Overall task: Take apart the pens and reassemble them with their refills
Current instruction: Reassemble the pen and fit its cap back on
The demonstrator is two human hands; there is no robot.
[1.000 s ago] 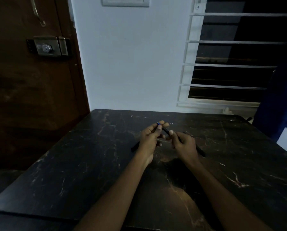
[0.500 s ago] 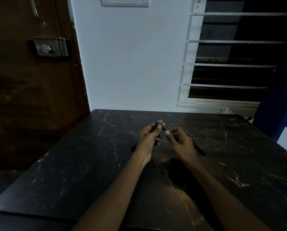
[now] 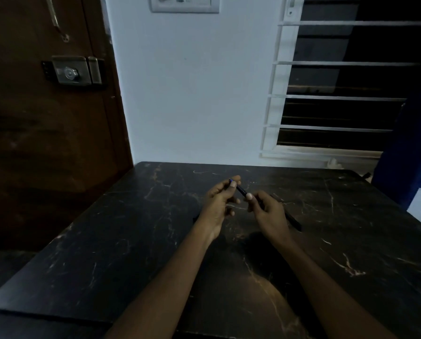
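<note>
A pale wall [image 3: 192, 94] fills twelve o'clock, with a brown door [image 3: 45, 143] at ten and a barred window [image 3: 339, 94] at two. Below them a dark marbled table [image 3: 106, 253] spreads across the lower view. Above its middle, the left hand [image 3: 219, 204] pinches the far end of a dark pen [image 3: 241, 190], and the right hand [image 3: 268, 211] is closed around the near end. Another pen [image 3: 294, 220] lies at three o'clock of the right hand.
</note>
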